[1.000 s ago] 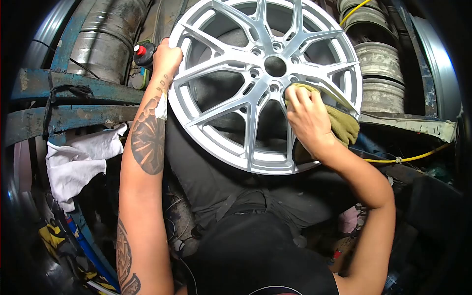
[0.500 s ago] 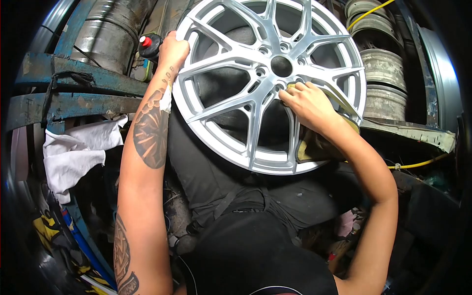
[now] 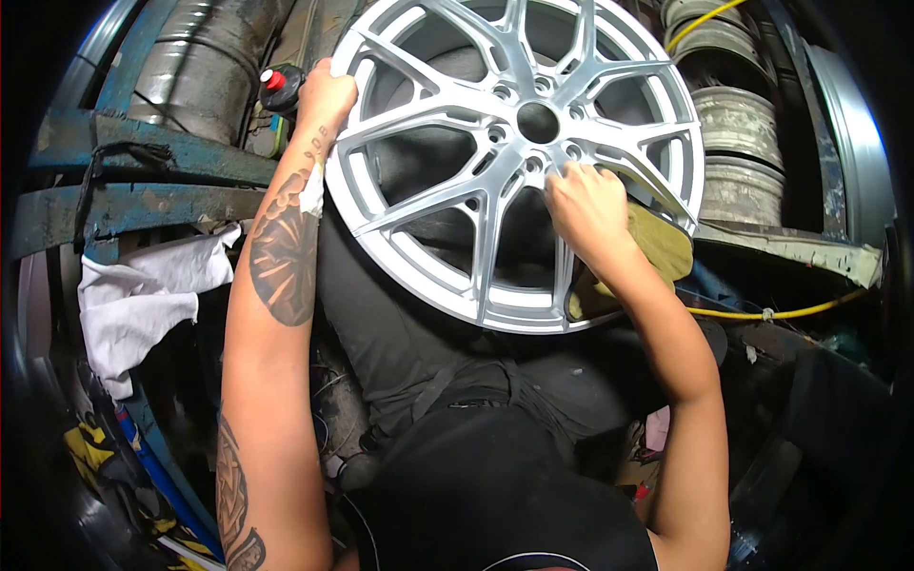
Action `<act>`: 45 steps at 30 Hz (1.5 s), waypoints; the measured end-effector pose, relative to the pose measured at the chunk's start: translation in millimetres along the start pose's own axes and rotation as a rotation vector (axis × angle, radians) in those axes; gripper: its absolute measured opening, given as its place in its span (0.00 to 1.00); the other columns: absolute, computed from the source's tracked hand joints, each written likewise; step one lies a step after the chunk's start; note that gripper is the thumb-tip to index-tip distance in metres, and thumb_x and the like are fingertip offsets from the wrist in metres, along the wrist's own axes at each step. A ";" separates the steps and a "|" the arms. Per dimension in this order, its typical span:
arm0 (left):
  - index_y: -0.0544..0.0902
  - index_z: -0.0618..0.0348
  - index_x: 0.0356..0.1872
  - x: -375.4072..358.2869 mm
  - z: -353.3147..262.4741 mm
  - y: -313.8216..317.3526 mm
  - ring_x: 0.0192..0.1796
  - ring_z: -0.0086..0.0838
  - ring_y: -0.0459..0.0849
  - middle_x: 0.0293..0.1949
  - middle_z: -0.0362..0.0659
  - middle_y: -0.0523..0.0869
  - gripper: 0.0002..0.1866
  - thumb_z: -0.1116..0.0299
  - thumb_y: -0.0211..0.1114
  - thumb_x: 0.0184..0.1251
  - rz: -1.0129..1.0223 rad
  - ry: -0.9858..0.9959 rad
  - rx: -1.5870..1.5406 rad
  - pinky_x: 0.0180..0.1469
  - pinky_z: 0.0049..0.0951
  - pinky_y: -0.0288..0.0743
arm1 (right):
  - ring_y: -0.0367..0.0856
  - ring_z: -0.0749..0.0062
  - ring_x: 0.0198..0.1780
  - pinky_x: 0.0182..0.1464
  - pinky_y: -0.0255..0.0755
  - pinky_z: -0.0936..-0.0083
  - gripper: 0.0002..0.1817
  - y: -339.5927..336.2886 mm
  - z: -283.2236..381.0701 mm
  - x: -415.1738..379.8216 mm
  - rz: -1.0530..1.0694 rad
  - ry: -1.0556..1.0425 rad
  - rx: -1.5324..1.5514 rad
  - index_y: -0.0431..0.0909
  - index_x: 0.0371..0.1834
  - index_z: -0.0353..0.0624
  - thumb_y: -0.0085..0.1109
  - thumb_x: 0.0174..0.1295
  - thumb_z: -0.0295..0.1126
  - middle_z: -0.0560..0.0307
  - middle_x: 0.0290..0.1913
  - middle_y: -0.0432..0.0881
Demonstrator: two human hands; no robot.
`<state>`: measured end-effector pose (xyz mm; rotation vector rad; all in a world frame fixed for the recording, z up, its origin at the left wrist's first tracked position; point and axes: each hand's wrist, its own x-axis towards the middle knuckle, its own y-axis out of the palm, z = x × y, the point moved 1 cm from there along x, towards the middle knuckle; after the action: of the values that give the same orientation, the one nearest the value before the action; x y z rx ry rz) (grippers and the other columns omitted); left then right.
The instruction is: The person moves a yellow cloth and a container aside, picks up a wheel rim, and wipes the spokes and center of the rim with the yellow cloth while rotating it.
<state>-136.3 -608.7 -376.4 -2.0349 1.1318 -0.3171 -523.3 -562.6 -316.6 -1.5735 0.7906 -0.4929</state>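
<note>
A silver alloy wheel (image 3: 493, 205) with split spokes rests tilted over my lap. My left hand (image 3: 327, 98) is closed at the wheel's upper left edge, fingertips hidden behind it. Over the spokes just below the centre hole, my right hand (image 3: 586, 202) is closed on an olive-yellow cloth (image 3: 659, 249). That cloth spreads out to the right of my wrist and hangs through a gap between the spokes. Most of what lies under my fingers is hidden.
Beside my left hand stands a dark bottle with a red cap (image 3: 279, 88). A white rag (image 3: 143, 295) hangs from the blue metal frame (image 3: 143, 214). Stacked bare wheel barrels (image 3: 738, 152) and a yellow hose (image 3: 762, 315) are at the right.
My right hand has shifted slightly down over the spokes, and its elbow has swung inward. More cloth shows beside the wrist. The view has shifted slightly; my left hand keeps its place on the wheel.
</note>
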 end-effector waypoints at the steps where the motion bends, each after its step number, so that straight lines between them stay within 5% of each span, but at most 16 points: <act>1: 0.81 0.58 0.65 -1.5 -2.0 -1.5 0.64 0.56 0.84 0.59 0.63 0.87 0.29 0.68 0.56 0.59 0.027 -0.024 -0.034 0.66 0.46 0.76 | 0.88 0.60 0.47 0.46 0.78 0.60 0.04 3.4 0.6 3.2 -0.027 0.040 0.029 0.84 0.36 0.47 0.62 0.64 0.32 0.53 0.39 0.85; 3: 0.81 0.57 0.65 -2.3 -3.8 -3.2 0.64 0.56 0.84 0.58 0.63 0.87 0.29 0.68 0.56 0.58 0.033 -0.029 -0.009 0.66 0.45 0.76 | 0.88 0.59 0.46 0.46 0.79 0.59 0.04 6.7 4.1 8.3 -0.084 0.110 0.089 0.83 0.39 0.47 0.61 0.64 0.30 0.53 0.39 0.85; 6: 0.84 0.63 0.54 -0.5 1.6 1.3 0.51 0.46 0.90 0.47 0.56 0.91 0.26 0.75 0.62 0.48 -0.044 0.025 -0.079 0.53 0.38 0.79 | 0.87 0.59 0.48 0.47 0.77 0.62 0.05 8.5 11.1 3.1 -0.073 0.162 0.041 0.84 0.40 0.47 0.62 0.62 0.29 0.53 0.41 0.84; 12: 0.83 0.63 0.54 4.8 6.5 3.8 0.50 0.46 0.90 0.46 0.56 0.91 0.26 0.76 0.61 0.48 -0.052 0.024 -0.054 0.52 0.38 0.79 | 0.80 0.55 0.52 0.52 0.73 0.60 0.06 -10.8 9.9 -20.8 0.001 0.104 0.094 0.85 0.36 0.41 0.61 0.58 0.27 0.46 0.47 0.80; 15: 0.81 0.61 0.65 2.5 4.4 2.1 0.64 0.58 0.84 0.57 0.64 0.87 0.31 0.67 0.58 0.55 -0.011 0.000 -0.040 0.66 0.45 0.76 | 0.79 0.53 0.51 0.52 0.73 0.59 0.06 -3.9 2.5 -20.1 -0.001 0.063 0.146 0.85 0.35 0.39 0.60 0.57 0.26 0.45 0.46 0.80; 20: 0.82 0.60 0.62 -3.5 6.0 0.7 0.63 0.58 0.85 0.56 0.63 0.88 0.29 0.66 0.57 0.56 0.017 0.026 -0.046 0.65 0.46 0.76 | 0.80 0.50 0.50 0.50 0.74 0.58 0.06 1.2 6.5 -26.4 -0.125 0.083 0.153 0.84 0.33 0.37 0.60 0.59 0.28 0.44 0.43 0.80; 25: 0.83 0.58 0.61 -4.4 0.4 -0.7 0.61 0.56 0.86 0.53 0.62 0.89 0.27 0.67 0.56 0.58 0.022 -0.012 -0.113 0.65 0.46 0.77 | 0.83 0.49 0.45 0.51 0.77 0.57 0.11 -55.2 -33.0 -62.7 -0.037 0.314 0.668 0.88 0.40 0.38 0.60 0.59 0.29 0.44 0.38 0.81; 30: 0.85 0.57 0.60 2.3 5.9 3.6 0.59 0.53 0.88 0.52 0.59 0.90 0.27 0.69 0.57 0.56 0.014 -0.008 -0.147 0.61 0.41 0.78 | 0.86 0.64 0.40 0.48 0.78 0.69 0.13 -63.1 -72.0 -107.4 -0.475 0.620 0.784 0.88 0.51 0.35 0.62 0.64 0.25 0.48 0.40 0.86; 34: 0.85 0.59 0.59 -8.5 -6.0 -4.0 0.55 0.46 0.90 0.50 0.56 0.92 0.28 0.74 0.59 0.52 0.036 -0.031 -0.148 0.58 0.38 0.79 | 0.87 0.44 0.43 0.49 0.81 0.55 0.09 -25.1 -59.3 -49.3 -0.406 0.449 0.470 0.89 0.43 0.43 0.67 0.63 0.31 0.40 0.42 0.86; 37: 0.85 0.60 0.58 -13.4 -11.9 -7.9 0.54 0.44 0.91 0.48 0.55 0.92 0.28 0.75 0.60 0.50 0.055 -0.039 -0.158 0.57 0.37 0.79 | 0.87 0.42 0.47 0.52 0.81 0.53 0.10 9.9 -62.8 -24.2 -0.092 0.308 0.514 0.90 0.43 0.45 0.65 0.63 0.33 0.41 0.43 0.86; 45: 0.83 0.66 0.55 -13.4 -13.7 -8.1 0.47 0.39 0.89 0.45 0.53 0.91 0.26 0.77 0.62 0.49 0.046 -0.021 -0.157 0.52 0.35 0.79 | 0.84 0.44 0.50 0.57 0.76 0.53 0.16 27.6 -61.4 -25.5 -0.051 0.317 0.700 0.87 0.51 0.38 0.56 0.64 0.30 0.37 0.44 0.83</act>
<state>-146.5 -602.4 -359.4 -2.1394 1.2220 -0.1889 -589.8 -586.7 -330.3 -0.8747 0.7061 -0.9553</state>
